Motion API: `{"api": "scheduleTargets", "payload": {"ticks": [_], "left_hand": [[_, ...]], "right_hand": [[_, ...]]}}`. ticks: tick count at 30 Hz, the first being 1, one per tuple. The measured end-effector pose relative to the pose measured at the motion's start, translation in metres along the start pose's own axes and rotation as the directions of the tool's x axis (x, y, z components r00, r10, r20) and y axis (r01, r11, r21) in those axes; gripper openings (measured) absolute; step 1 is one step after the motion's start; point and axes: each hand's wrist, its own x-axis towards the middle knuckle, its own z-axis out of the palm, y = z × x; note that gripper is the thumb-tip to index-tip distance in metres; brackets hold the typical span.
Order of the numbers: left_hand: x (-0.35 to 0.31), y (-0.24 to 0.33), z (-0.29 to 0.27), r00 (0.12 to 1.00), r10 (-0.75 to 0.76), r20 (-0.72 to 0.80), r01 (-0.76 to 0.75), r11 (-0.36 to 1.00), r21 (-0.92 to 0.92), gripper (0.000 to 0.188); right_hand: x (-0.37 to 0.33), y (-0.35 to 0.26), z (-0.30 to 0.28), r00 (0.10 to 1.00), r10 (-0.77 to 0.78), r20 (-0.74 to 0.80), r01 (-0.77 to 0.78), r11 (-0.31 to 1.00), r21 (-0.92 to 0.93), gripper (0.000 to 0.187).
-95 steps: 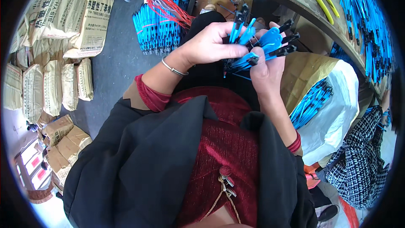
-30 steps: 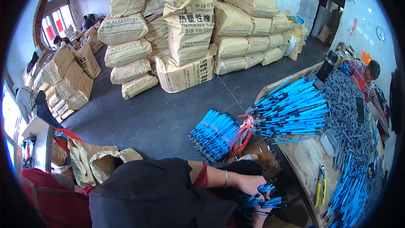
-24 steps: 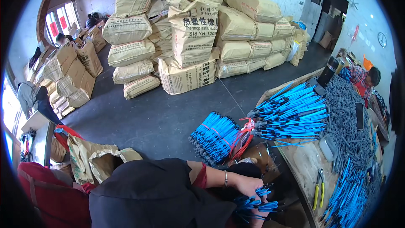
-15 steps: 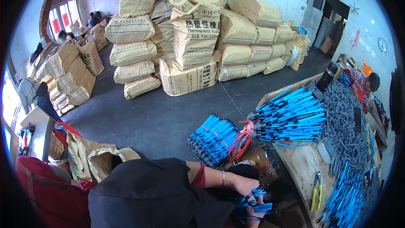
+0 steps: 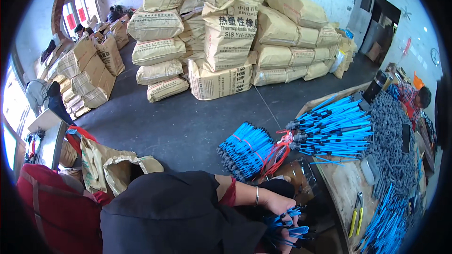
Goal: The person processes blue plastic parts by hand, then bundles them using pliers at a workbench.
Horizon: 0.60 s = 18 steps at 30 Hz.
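My left hand [image 5: 279, 203], with a bangle at its wrist, curls around thin blue sticks with black ends [image 5: 297, 230]. Below it is my right hand [image 5: 286, 241], closed on the same handful and partly covered by the sticks. The sticks fan out to the right between both hands, low in front of the workbench. Just beyond my left arm, a large bundle of similar blue sticks [image 5: 249, 148] stands on the floor, bound with red ties. Bright red cords [image 5: 278, 156] hang at its right side.
The workbench [image 5: 340, 183] at right bears a pile of blue sticks [image 5: 336, 127], dark grey parts [image 5: 393, 136] and yellow-handled pliers [image 5: 356, 216]. An opened paper sack [image 5: 101, 160] stands at left. Stacked sacks [image 5: 230, 37] fill the back. A co-worker [image 5: 412, 99] sits at the bench's far end.
The whole view has shifted slightly, so the room sits further right and mostly higher in the picture. Both hands stay on the blue sticks with little visible change.
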Motion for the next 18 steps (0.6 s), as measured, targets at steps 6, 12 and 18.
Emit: {"api": "scheduleTargets", "payload": {"ticks": [6, 12, 18], "left_hand": [[0.004, 0.019, 0.003, 0.999, -0.024, 0.044, 0.025, 1.0, -0.012, 0.023], [0.01, 0.021, 0.007, 0.989, -0.148, -0.002, 0.148, 0.987, -0.063, 0.023], [0.009, 0.016, 0.0, 0.981, -0.157, 0.118, 0.167, 0.982, -0.084, 0.023]], "right_hand": [[0.004, -0.046, 0.014, 0.934, 0.351, -0.062, -0.283, 0.837, 0.468, 0.063], [0.002, -0.041, 0.01, 0.939, 0.334, -0.083, -0.217, 0.761, 0.611, 0.074], [-0.002, -0.03, 0.009, 0.96, 0.28, -0.011, -0.211, 0.749, 0.628, 0.074]]}}
